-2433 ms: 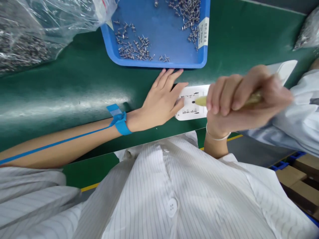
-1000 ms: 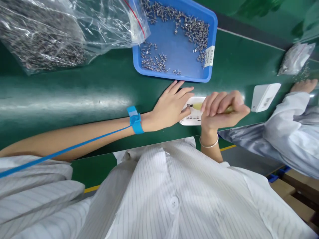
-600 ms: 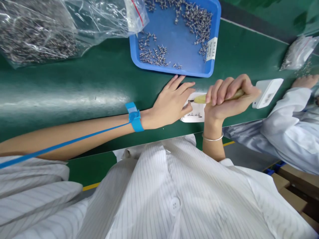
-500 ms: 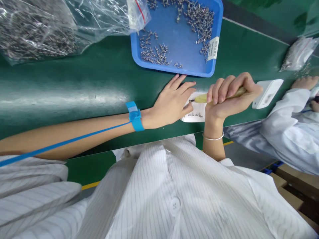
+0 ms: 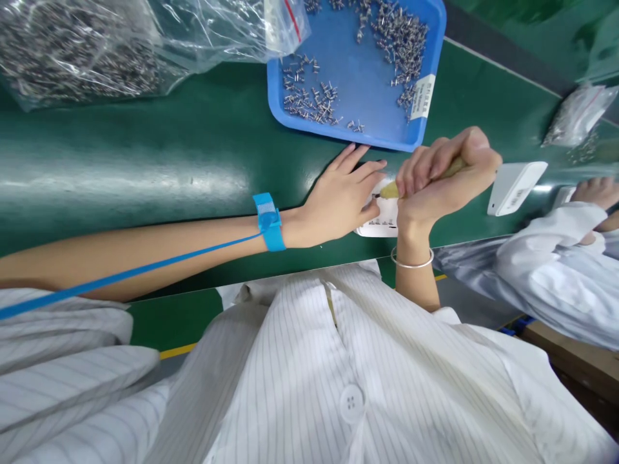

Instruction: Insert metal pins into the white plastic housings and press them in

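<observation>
A yellow-handled tool [image 5: 394, 189] is gripped in the right hand [image 5: 442, 177], its tip kept on the white housing [image 5: 384, 222]. The housing stays pinned to the green counter [image 5: 193, 161] by the open left hand [image 5: 341, 200]; little has shifted, so work continues.

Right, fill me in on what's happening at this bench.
A person in a striped white coat works at a green belt. The left hand steadies a small white part while the right hand grips a yellow-handled tool, its tip on the part. A blue tray of small metal pieces sits just beyond.
</observation>
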A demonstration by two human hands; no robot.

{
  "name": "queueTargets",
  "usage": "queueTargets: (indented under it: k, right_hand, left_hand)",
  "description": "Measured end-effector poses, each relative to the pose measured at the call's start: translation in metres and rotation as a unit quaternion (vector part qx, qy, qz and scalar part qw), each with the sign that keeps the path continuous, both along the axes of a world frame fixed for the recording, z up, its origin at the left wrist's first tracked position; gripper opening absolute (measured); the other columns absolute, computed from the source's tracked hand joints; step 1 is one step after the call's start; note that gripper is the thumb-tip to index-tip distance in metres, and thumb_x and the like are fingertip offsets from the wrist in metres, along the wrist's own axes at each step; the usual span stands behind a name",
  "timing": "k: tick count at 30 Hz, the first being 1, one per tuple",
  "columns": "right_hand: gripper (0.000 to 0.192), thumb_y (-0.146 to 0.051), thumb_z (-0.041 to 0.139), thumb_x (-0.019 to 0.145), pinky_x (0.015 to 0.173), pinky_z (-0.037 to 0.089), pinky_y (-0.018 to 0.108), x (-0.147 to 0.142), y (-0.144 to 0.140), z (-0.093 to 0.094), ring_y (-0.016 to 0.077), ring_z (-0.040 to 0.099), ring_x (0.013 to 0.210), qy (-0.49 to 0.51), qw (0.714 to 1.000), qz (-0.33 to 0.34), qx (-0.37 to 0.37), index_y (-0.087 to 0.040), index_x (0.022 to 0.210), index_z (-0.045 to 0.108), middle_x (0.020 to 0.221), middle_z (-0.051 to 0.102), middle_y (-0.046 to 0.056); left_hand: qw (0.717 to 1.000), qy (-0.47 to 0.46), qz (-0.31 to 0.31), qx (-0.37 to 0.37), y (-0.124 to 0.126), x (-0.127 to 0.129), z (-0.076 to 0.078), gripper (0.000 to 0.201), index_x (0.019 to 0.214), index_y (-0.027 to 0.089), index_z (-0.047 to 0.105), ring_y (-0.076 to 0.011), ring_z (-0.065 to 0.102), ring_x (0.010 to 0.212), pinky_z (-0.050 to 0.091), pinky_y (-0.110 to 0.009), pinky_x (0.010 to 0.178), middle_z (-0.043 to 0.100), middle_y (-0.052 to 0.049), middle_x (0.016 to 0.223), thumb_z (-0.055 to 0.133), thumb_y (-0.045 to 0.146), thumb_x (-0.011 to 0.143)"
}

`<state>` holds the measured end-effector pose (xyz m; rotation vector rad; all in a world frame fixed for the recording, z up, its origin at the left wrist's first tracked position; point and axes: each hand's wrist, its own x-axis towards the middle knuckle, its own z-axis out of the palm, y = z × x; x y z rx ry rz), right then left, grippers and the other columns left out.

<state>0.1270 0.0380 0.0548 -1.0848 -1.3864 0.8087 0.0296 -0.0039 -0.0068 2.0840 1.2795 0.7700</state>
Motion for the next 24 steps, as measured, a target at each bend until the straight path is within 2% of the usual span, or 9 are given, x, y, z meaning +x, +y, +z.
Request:
queueTargets:
  k: [5, 11, 15, 18, 19, 21, 22, 24]
  right_hand:
    - [0.037, -0.028, 0.036, 0.094, 0.031, 0.022, 0.023, 0.002, -0.018, -0.009, 0.0079, 0.021, 0.029, 0.035, 0.995, 0.044, 0.086, -0.026, 0.059, 0.024, 0.043, 0.023, -0.008]
    - [0.031, -0.027, 0.039, 0.087, 0.032, 0.032, 0.023, 0.012, -0.047, -0.030, 0.0087, 0.033, 0.030, 0.026, 0.960, 0.087, 0.267, -0.024, 0.057, 0.036, 0.044, 0.034, -0.007]
    - [0.026, -0.025, 0.039, 0.084, 0.033, 0.037, 0.023, 0.015, -0.051, -0.034, 0.0090, 0.036, 0.031, 0.017, 0.959, 0.107, 0.262, -0.024, 0.058, 0.037, 0.044, 0.035, -0.007]
    - [0.029, -0.028, 0.034, 0.087, 0.033, 0.039, 0.024, 0.027, -0.059, -0.027, 0.0097, 0.037, 0.030, -0.001, 0.948, 0.097, 0.302, -0.025, 0.058, 0.033, 0.042, 0.034, -0.007]
    - [0.034, -0.032, 0.029, 0.090, 0.033, 0.039, 0.026, 0.035, -0.063, -0.022, 0.0103, 0.036, 0.029, -0.034, 0.945, 0.074, 0.316, -0.025, 0.057, 0.029, 0.040, 0.032, -0.007]
    - [0.045, -0.040, 0.017, 0.095, 0.035, 0.040, 0.029, 0.056, -0.066, -0.010, 0.0118, 0.033, 0.029, -0.161, 0.936, 0.029, 0.313, -0.025, 0.053, 0.022, 0.038, 0.027, -0.006]
    - [0.050, -0.045, 0.013, 0.097, 0.038, 0.041, 0.031, 0.067, -0.064, -0.003, 0.0128, 0.034, 0.031, -0.254, 0.924, 0.023, 0.286, -0.026, 0.051, 0.021, 0.037, 0.026, -0.005]
    - [0.056, -0.051, 0.021, 0.098, 0.045, 0.043, 0.033, 0.085, -0.049, 0.009, 0.0140, 0.039, 0.037, -0.390, 0.895, 0.064, 0.207, -0.026, 0.049, 0.030, 0.039, 0.030, -0.004]
  left_hand:
    - [1.000, -0.006, 0.000, 0.003, 0.000, -0.001, 0.000, 0.041, 0.128, 0.012, 0.060, -0.0372, 0.036, 0.145, 0.027, -0.056, 0.122, 0.057, -0.010, 0.142, 0.061, 0.028, 0.090]
    - [1.000, -0.002, -0.010, 0.016, -0.001, -0.001, -0.001, 0.044, 0.133, 0.008, 0.059, -0.0372, 0.037, 0.144, 0.026, -0.058, 0.122, 0.057, -0.011, 0.142, 0.055, 0.027, 0.093]
    - [0.999, 0.007, -0.023, 0.033, 0.000, -0.004, -0.006, 0.049, 0.138, 0.007, 0.053, -0.0376, 0.035, 0.144, 0.025, -0.058, 0.123, 0.049, -0.014, 0.150, 0.053, 0.029, 0.095]
    - [0.999, -0.003, -0.030, 0.036, -0.002, -0.009, -0.006, 0.059, 0.147, 0.008, 0.041, -0.0358, 0.034, 0.145, 0.023, -0.057, 0.123, 0.040, -0.018, 0.154, 0.053, 0.035, 0.096]
    - [0.999, -0.010, -0.028, 0.035, -0.004, -0.011, -0.005, 0.062, 0.149, 0.009, 0.036, -0.0353, 0.033, 0.146, 0.024, -0.057, 0.123, 0.038, -0.019, 0.155, 0.053, 0.036, 0.096]
    - [0.998, -0.036, -0.014, 0.040, -0.008, -0.010, 0.003, 0.069, 0.152, 0.012, 0.027, -0.0345, 0.030, 0.147, 0.028, -0.056, 0.121, 0.033, -0.022, 0.156, 0.054, 0.038, 0.095]
    - [0.998, -0.051, -0.004, 0.048, -0.010, -0.007, 0.008, 0.072, 0.153, 0.013, 0.023, -0.0339, 0.028, 0.149, 0.030, -0.055, 0.120, 0.029, -0.023, 0.157, 0.054, 0.040, 0.095]
    - [0.996, -0.061, 0.000, 0.072, -0.013, 0.006, 0.016, 0.081, 0.154, 0.013, 0.016, -0.0334, 0.022, 0.151, 0.031, -0.052, 0.120, 0.021, -0.024, 0.159, 0.057, 0.047, 0.093]
